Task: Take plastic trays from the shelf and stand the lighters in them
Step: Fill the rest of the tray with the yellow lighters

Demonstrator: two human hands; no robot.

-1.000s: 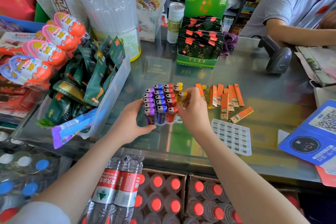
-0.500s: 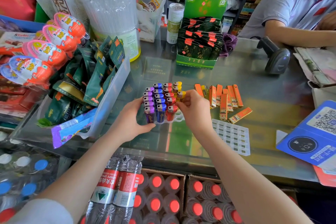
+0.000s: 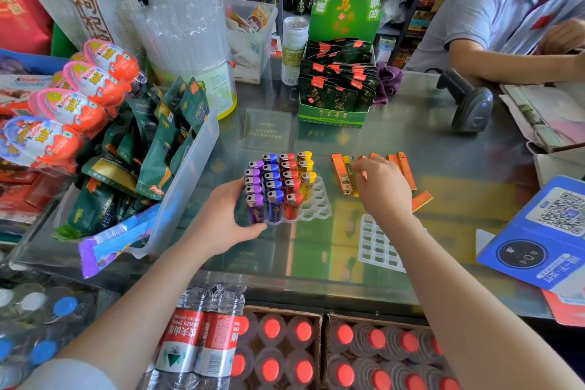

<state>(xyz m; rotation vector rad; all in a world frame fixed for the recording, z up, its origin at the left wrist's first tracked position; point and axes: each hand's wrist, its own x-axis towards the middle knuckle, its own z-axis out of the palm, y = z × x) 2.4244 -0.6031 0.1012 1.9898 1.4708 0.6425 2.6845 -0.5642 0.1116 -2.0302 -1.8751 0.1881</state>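
Note:
A clear plastic tray (image 3: 316, 206) sits mid-counter with rows of purple, blue, red and yellow lighters (image 3: 278, 180) standing in it; its right-hand holes are bare. My left hand (image 3: 221, 218) grips the tray's left side against the purple row. My right hand (image 3: 383, 190) rests over a pile of loose orange lighters (image 3: 340, 174) to the right, fingertips at a yellow lighter (image 3: 348, 169) lying among them. Whether the fingers pinch it is hidden. A second, flat tray (image 3: 376, 247) lies under my right wrist.
A clear bin of snack packets (image 3: 177, 180) crowds the left. A green display box (image 3: 335, 98) stands behind the tray. A barcode scanner (image 3: 471, 104) and another person's arm (image 3: 506, 63) are at the back right, a blue QR sign (image 3: 544, 231) at the right.
My right hand left the tray's yellow row and moved right onto the loose lighter pile. A yellow lighter now stands where it was. My left hand stays on the tray.

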